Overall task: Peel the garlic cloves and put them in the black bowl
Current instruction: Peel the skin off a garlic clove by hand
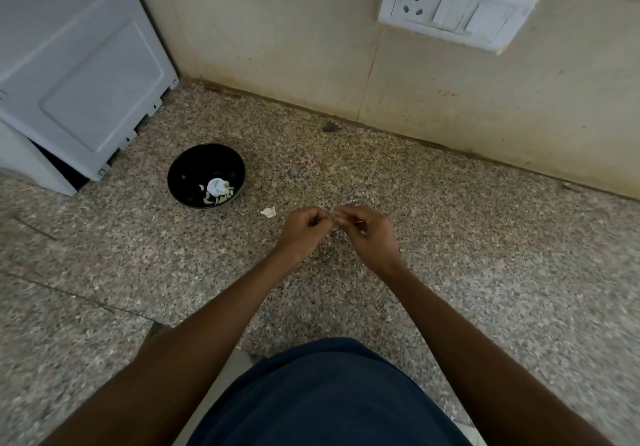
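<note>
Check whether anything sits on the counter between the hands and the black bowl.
Only a small white scrap of garlic peel lies on the granite counter between the left hand and the black bowl. It lies flat and low, so it should not block the way. The bowl's opening is uncovered.

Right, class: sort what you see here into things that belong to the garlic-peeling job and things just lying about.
Part of the job:
black bowl with peeled cloves
left hand and right hand, pinching something small between them
garlic piece on the counter

Just there:
white appliance
wall socket
</note>
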